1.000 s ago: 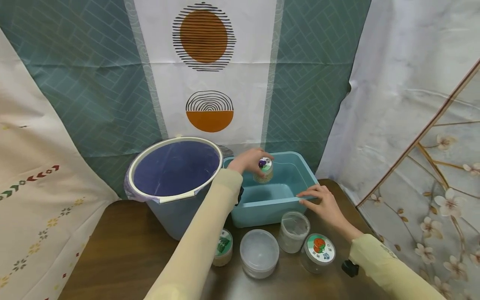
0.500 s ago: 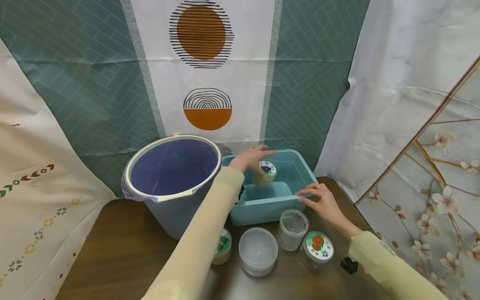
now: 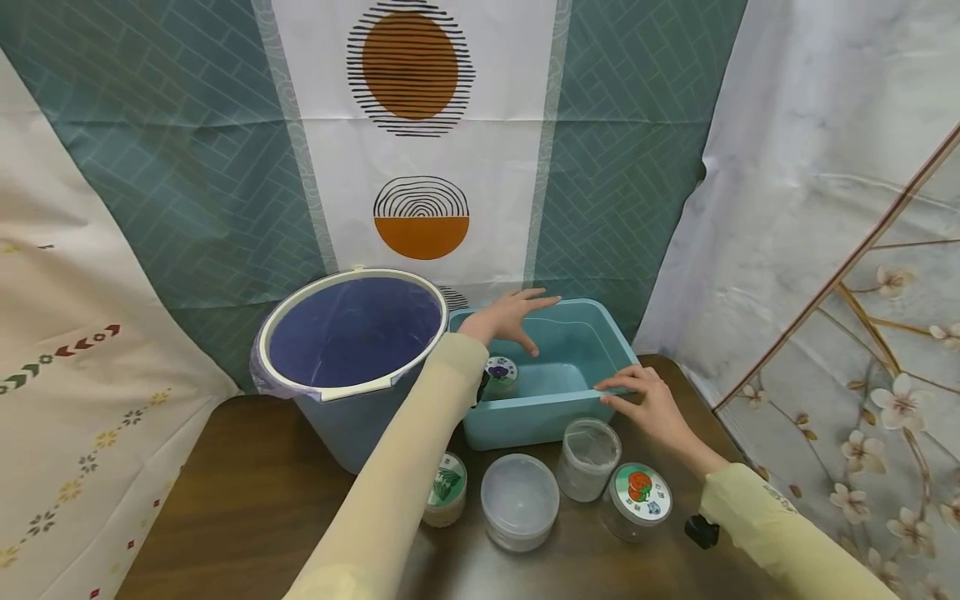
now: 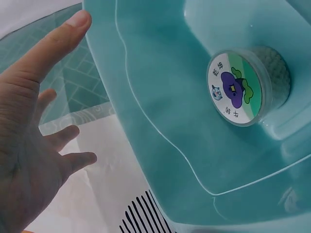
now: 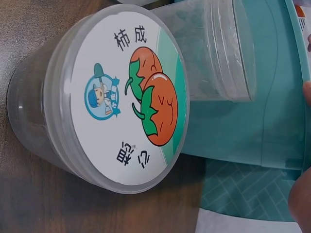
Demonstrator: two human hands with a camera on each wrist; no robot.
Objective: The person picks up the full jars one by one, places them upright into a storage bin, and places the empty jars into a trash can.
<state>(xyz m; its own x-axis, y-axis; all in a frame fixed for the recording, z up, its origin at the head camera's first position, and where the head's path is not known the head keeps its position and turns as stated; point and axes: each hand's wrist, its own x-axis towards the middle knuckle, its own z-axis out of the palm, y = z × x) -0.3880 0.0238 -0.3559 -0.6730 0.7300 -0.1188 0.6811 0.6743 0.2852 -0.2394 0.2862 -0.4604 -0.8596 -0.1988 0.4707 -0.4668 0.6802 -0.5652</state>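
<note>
A small lidded jar (image 3: pixel 501 377) with a purple flower on its label stands in the left part of a light blue plastic tub (image 3: pixel 551 412). In the left wrist view, a pale grainy filling shows through the jar (image 4: pixel 237 87). Above the tub's left side, apart from the jar, my left hand (image 3: pixel 510 321) has its fingers spread and holds nothing. My right hand (image 3: pixel 647 407) pinches the tub's front right rim between thumb and fingers. In the right wrist view, only fingertips of that hand show at the edge, beside a persimmon-labelled jar (image 5: pixel 131 97).
A tall blue bucket (image 3: pixel 330 433) with a white rim and plastic liner stands left of the tub. Before the tub are a green-labelled jar (image 3: pixel 446 492), two clear jars (image 3: pixel 519 504) (image 3: pixel 588 461) and the persimmon jar (image 3: pixel 637 502). Curtains hang behind the wooden table (image 3: pixel 247 500).
My left hand has let go of the purple-labelled jar inside the tub, opened its fingers and lifted slightly off. The jar now sits farther left and lower. My right hand stays at the rim.
</note>
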